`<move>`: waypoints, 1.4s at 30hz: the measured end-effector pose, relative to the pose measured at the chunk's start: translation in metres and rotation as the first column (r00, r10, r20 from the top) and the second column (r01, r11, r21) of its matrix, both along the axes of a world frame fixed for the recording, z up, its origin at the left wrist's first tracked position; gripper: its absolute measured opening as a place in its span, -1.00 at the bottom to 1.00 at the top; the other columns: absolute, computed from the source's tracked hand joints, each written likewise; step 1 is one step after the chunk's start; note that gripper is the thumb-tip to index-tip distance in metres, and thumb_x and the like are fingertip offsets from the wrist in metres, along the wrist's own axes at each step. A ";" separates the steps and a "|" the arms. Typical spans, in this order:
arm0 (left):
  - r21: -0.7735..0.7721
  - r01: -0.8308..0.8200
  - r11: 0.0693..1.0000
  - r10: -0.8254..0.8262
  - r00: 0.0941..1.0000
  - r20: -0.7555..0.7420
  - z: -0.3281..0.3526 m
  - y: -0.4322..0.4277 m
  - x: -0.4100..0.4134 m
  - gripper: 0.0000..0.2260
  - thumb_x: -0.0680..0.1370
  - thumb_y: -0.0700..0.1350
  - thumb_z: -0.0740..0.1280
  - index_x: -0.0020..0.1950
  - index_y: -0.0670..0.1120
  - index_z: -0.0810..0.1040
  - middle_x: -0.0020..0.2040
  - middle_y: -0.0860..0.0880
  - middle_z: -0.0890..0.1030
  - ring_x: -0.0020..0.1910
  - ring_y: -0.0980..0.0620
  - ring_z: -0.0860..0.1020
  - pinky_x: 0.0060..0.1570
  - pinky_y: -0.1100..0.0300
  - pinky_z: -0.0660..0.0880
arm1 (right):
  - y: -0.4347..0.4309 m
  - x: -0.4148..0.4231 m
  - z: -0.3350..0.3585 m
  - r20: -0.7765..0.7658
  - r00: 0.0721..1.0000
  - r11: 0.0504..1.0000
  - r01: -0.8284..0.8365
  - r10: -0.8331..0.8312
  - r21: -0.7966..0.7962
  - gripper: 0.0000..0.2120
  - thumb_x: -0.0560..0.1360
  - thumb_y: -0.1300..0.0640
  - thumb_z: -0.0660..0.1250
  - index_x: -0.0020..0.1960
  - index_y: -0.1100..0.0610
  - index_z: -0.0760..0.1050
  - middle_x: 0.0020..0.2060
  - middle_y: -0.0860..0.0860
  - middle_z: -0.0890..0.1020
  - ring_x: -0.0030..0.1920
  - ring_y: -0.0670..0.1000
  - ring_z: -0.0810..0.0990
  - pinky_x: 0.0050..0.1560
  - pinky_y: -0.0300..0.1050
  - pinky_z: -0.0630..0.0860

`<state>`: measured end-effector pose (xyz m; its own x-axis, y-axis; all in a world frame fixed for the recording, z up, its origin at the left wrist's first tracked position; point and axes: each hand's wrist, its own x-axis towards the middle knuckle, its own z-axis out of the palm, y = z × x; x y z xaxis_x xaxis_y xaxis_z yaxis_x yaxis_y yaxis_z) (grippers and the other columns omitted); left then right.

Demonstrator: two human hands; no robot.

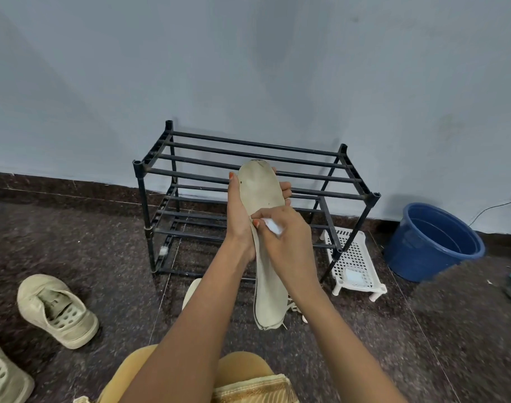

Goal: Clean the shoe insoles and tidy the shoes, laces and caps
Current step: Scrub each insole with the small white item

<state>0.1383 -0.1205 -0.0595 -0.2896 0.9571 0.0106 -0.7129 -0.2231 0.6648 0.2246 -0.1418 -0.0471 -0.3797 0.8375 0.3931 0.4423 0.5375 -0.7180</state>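
A long beige insole (pixel 261 187) stands nearly upright in front of me, toe end up. My left hand (pixel 238 219) grips it from behind around its upper half. My right hand (pixel 283 231) presses a small white wipe (pixel 273 226) against the insole's middle. Two beige shoes lie on the floor at the left: one shoe (pixel 56 309) with its perforated inside showing, and another shoe (pixel 4 373) cut by the lower left edge. White laces (pixel 296 308) peek out below the insole. A pale piece, perhaps another insole (pixel 190 292), shows beside my left forearm.
A black empty two-tier shoe rack (pixel 347 178) stands against the blue-grey wall. A small white perforated stool (pixel 356 257) sits to its right, then a blue tub (pixel 431 242). Dark speckled floor surrounds me. My yellow-clad knees (pixel 242 367) are at the bottom.
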 end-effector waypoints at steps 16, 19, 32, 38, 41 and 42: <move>0.011 -0.071 0.997 0.070 0.997 0.022 0.001 0.002 -0.002 -0.42 0.59 0.25 -0.12 0.04 -0.11 0.55 -0.21 -0.12 0.64 -0.22 0.00 0.60 -0.14 0.19 0.55 | 0.002 0.002 -0.001 0.019 0.998 0.998 -0.067 0.067 0.000 -0.88 0.48 0.25 0.30 -0.04 0.16 0.59 -0.10 0.02 0.55 -0.01 -0.04 0.47 -0.06 -0.40 0.30; 0.017 -0.106 0.994 0.106 0.994 0.020 0.002 0.001 -0.001 -0.44 0.59 0.23 -0.11 0.03 -0.09 0.56 -0.21 -0.12 0.65 -0.22 0.01 0.59 -0.14 0.18 0.54 | -0.005 0.007 -0.001 -0.018 0.994 0.993 -0.106 0.105 -0.046 -0.88 0.48 0.24 0.30 -0.03 0.16 0.59 -0.07 0.02 0.58 -0.04 -0.13 0.47 -0.05 -0.53 0.30; 0.017 -0.028 0.999 0.027 0.998 0.056 0.004 -0.001 0.002 -0.39 0.57 0.29 -0.14 0.06 -0.10 0.54 -0.10 -0.14 0.62 -0.12 -0.02 0.58 -0.01 0.10 0.49 | 0.023 0.005 -0.011 0.085 0.980 0.949 0.152 -0.181 0.276 -0.90 0.44 0.17 0.37 -0.06 0.08 0.61 -0.16 0.00 0.56 -0.11 0.06 0.49 -0.09 0.01 0.43; 0.020 -0.043 0.999 0.042 0.997 0.061 0.002 -0.001 0.001 -0.40 0.58 0.27 -0.14 0.10 -0.11 0.53 -0.14 -0.12 0.64 -0.15 0.01 0.60 -0.03 0.16 0.52 | 0.022 0.002 -0.014 0.070 0.968 0.936 0.211 -0.240 0.282 -0.88 0.45 0.19 0.36 -0.03 0.09 0.61 -0.17 0.03 0.55 -0.12 0.06 0.48 -0.06 0.00 0.38; 0.031 -0.074 0.997 0.071 0.994 0.077 0.003 0.000 -0.001 -0.41 0.58 0.26 -0.13 0.08 -0.12 0.53 -0.18 -0.12 0.63 -0.20 0.02 0.60 -0.02 0.14 0.49 | 0.016 0.001 -0.013 0.052 0.990 0.980 0.119 -0.128 0.157 -0.87 0.47 0.20 0.33 -0.02 0.10 0.61 -0.15 -0.02 0.53 -0.05 0.05 0.48 0.05 0.10 0.41; 0.029 -0.082 0.996 0.079 0.993 0.086 0.003 0.000 -0.001 -0.41 0.58 0.26 -0.13 0.06 -0.12 0.53 -0.18 -0.13 0.63 -0.20 0.01 0.59 -0.03 0.14 0.49 | 0.015 0.001 -0.012 0.045 0.995 0.989 0.079 -0.085 0.126 -0.88 0.47 0.20 0.33 -0.03 0.10 0.61 -0.15 -0.04 0.52 -0.03 0.05 0.48 0.07 0.10 0.41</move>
<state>0.1369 -0.1204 -0.0561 -0.3666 0.9303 0.0134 -0.7455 -0.3023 0.5940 0.2255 -0.1272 -0.0594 -0.3338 0.8126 0.4778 0.5221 0.5814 -0.6240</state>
